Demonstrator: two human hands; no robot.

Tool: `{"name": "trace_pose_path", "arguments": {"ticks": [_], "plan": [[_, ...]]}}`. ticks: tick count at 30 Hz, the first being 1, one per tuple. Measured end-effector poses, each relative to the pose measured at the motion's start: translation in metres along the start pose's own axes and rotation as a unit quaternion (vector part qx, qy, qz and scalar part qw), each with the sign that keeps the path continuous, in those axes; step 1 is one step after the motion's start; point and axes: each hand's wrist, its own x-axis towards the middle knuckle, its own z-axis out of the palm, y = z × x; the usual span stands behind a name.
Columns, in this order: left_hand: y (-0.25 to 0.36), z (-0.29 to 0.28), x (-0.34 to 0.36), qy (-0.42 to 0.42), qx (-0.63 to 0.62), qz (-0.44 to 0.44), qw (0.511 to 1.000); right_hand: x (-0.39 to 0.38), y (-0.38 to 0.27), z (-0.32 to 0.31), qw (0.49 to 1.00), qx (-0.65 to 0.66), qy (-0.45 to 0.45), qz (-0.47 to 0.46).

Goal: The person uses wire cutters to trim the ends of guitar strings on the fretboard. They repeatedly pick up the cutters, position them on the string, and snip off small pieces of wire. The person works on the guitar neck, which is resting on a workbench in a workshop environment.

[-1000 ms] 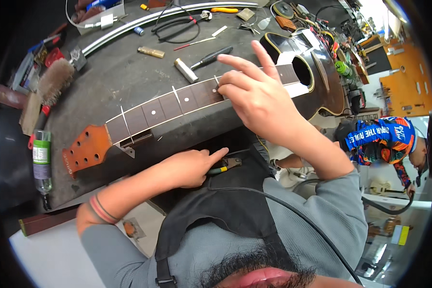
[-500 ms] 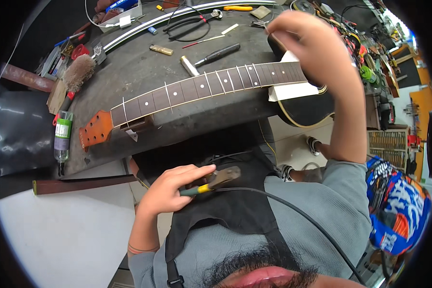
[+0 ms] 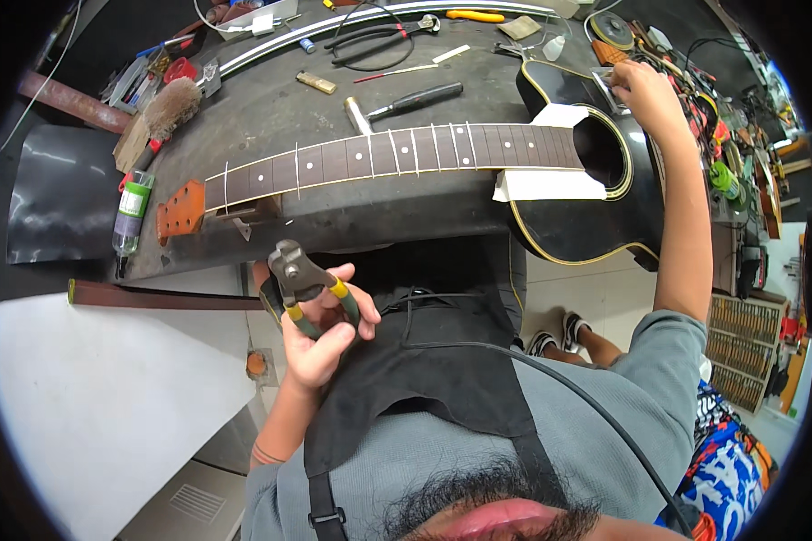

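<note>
A black acoustic guitar [image 3: 595,225] lies across the dark workbench [image 3: 271,108], its fretted neck [image 3: 388,158] running left to an orange headstock [image 3: 182,212]. White paper [image 3: 550,185] masks the body beside the soundhole. My left hand [image 3: 320,338] holds end-cutting pliers [image 3: 298,279] with green and yellow handles, below the bench edge and clear of the neck. My right hand [image 3: 645,90] reaches far right over the guitar body, its fingers on something small near the bridge that I cannot make out.
Behind the neck lie a black-handled hammer [image 3: 406,101], a brush [image 3: 167,108], a metal rail [image 3: 379,18], black cable and small tools. A green bottle [image 3: 131,212] sits at the bench's left end. Cluttered shelves stand at the right. A white panel [image 3: 90,397] lies lower left.
My right hand has left the neck and moved right to the guitar body. My left hand has lifted the pliers up from my lap, jaws pointing upward.
</note>
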Motion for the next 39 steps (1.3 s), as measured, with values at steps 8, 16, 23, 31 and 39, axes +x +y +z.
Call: {"name": "trace_pose_path", "arguments": {"ticks": [8,16,23,31,39], "plan": [[0.0,0.019,0.006,0.047,0.051,0.014,0.997,-0.006,0.007,-0.006,0.997,0.015,0.03,-0.072],[-0.003,0.015,0.005,0.102,0.078,0.009,0.992,-0.015,0.018,-0.003,0.982,0.175,0.072,-0.01],[0.009,0.016,0.01,0.045,0.009,-0.048,0.998,-0.033,0.0,-0.025,0.928,0.334,0.151,0.062],[-0.006,0.025,0.004,0.013,0.149,-0.089,0.985,-0.143,-0.219,-0.088,0.636,0.768,0.071,-0.032],[0.007,0.037,0.013,-0.035,0.343,-0.045,0.938,-0.154,-0.313,-0.041,0.492,0.866,-0.068,0.048]]}}
